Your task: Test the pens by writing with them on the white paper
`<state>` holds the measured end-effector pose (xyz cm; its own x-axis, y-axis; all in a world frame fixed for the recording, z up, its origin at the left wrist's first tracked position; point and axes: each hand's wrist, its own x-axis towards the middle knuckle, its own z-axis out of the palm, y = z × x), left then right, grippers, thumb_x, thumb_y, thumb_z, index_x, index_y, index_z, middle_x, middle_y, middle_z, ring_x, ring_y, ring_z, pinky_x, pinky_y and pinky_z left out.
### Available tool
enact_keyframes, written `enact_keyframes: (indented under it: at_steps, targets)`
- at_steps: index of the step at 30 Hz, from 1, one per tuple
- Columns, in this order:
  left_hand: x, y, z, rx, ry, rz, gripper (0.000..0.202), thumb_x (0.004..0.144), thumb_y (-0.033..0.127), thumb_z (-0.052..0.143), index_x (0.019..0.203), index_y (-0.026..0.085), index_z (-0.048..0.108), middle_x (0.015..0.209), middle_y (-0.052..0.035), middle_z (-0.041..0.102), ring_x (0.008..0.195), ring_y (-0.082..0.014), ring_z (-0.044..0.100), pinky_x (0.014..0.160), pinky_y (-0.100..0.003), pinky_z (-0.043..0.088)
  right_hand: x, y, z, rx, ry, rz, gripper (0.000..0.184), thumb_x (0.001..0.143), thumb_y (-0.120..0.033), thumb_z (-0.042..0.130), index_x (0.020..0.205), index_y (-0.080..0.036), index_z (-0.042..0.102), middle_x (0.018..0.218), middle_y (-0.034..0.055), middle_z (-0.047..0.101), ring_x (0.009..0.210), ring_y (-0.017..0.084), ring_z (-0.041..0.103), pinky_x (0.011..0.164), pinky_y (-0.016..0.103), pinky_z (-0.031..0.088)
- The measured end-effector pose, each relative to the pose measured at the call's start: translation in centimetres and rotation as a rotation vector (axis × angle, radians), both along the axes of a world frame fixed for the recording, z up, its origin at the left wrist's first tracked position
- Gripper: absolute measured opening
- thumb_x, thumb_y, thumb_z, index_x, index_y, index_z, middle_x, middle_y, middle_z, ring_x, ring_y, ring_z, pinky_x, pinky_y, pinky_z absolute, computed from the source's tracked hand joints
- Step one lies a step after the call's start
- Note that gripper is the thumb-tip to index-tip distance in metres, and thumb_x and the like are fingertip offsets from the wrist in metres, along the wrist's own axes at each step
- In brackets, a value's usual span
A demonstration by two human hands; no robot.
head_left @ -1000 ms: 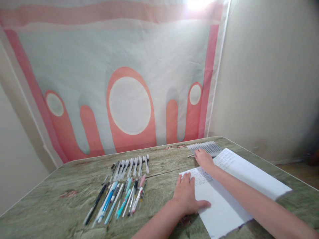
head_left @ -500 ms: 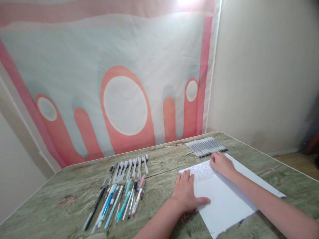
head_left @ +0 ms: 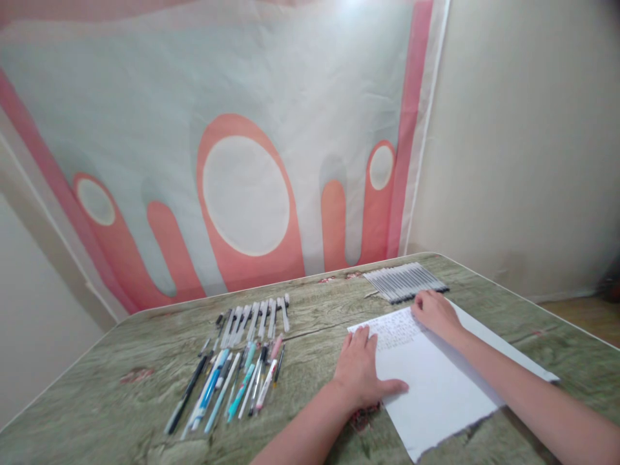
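A large white sheet of paper (head_left: 436,381) lies on the table, with lines of small handwriting across its upper left part and a ragged near edge. My left hand (head_left: 361,371) rests flat on the sheet's left edge, fingers spread and thumb stretched to the right. At the upper part of the sheet, beside the writing, my right hand (head_left: 436,315) is closed with its fingers curled together. Whatever it grips, if anything, is hidden by the fingers. Just beyond that hand lies a row of slim clear refills (head_left: 404,282) with dark ends, set side by side.
To the left, several mixed pens (head_left: 235,384) in blue, teal, white, pink and black lie loosely together. Behind them is a row of whitish pen barrels (head_left: 254,320). The wood-patterned table (head_left: 121,394) reaches a patterned cloth (head_left: 310,129) hanging behind it.
My view has tilted down slightly, so the cloth and table sit higher in the picture. Both hands stay in nearly the same place on the paper.
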<state>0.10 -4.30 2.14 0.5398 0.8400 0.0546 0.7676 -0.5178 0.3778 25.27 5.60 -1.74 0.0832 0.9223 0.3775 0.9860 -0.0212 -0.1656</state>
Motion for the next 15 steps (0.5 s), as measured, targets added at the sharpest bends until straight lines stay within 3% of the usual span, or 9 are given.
enact_keyframes:
  at_steps: [5, 15]
  targets:
    - [0.1, 0.0, 0.0, -0.004, 0.002, 0.012, 0.097, 0.059, 0.078, 0.034, 0.130, 0.013, 0.033, 0.140, -0.0121, 0.025, 0.130, -0.0272, 0.014, 0.107, -0.041, 0.006, -0.2, -0.5, -0.9, 0.067, 0.095, 0.144, 0.010, 0.070, -0.021, 0.046, 0.069, -0.018, 0.055, 0.071, 0.0036, 0.054, 0.072, 0.017, 0.049, 0.067, 0.026, 0.034]
    - [-0.3, -0.1, 1.3, -0.071, 0.076, -0.016, 0.094, 0.063, 0.075, 0.031, 0.133, 0.012, 0.027, 0.143, -0.0105, 0.018, 0.131, -0.0260, 0.007, 0.108, -0.041, 0.004, -0.4, -0.5, -2.0, 0.031, 0.172, 0.161, 0.012, 0.070, -0.023, 0.045, 0.066, -0.019, 0.055, 0.073, 0.0042, 0.055, 0.073, 0.019, 0.049, 0.068, 0.029, 0.034]
